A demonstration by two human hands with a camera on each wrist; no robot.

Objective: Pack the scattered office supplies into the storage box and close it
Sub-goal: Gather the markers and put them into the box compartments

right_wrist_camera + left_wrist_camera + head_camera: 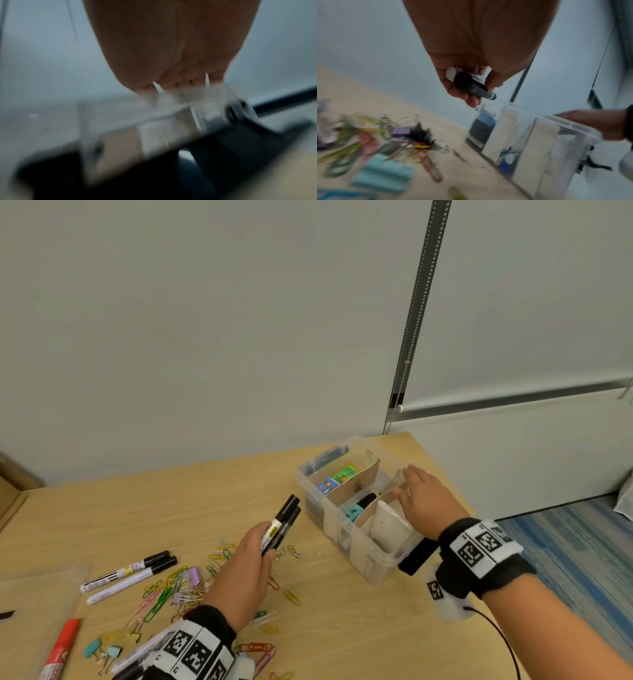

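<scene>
A clear plastic storage box with cardboard dividers stands at the table's right edge, its lid off. Inside lie colourful small packs and a teal marker. My left hand grips two black-capped markers, raised above the table just left of the box; the left wrist view shows their butt ends in my curled fingers. My right hand rests over the box's right side, fingers on the dividers and rim. The right wrist view is blurred; fingers touch clear plastic.
Two more white markers lie left of my left arm, a red marker at the bottom left. Several coloured paper clips and binder clips are scattered on the wooden table. A wall stands behind; blue carpet lies right.
</scene>
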